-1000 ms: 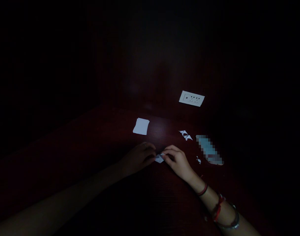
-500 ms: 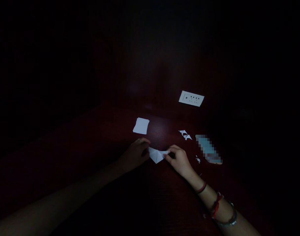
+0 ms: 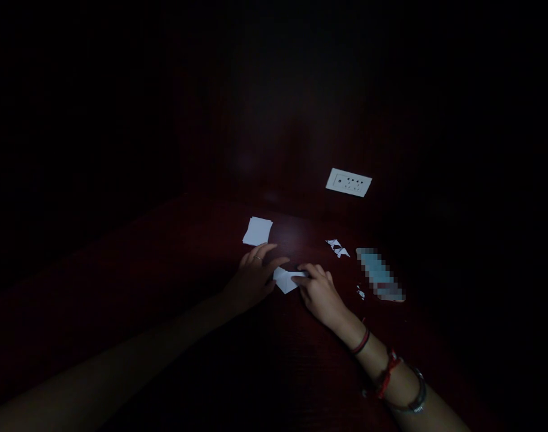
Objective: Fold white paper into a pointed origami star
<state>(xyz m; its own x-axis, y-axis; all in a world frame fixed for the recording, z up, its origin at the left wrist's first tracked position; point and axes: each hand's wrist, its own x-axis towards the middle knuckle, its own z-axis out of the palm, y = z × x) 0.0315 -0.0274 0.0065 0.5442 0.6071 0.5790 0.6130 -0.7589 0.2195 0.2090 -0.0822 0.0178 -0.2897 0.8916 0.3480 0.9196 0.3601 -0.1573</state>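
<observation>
Folded paper, white with a pointed near edge, is pinched by the right hand, left hand spread.

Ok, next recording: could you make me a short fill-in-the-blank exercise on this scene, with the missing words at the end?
1. The left hand and the right hand are at a folded paper that is ____ in colour.
2. A ring shows on a finger of the ____ hand.
3. A red bracelet circles the ____ forearm.
4. In the picture, the stack of sheets is to the ____ of the socket plate.

Missing words: white; left; right; left.
</observation>
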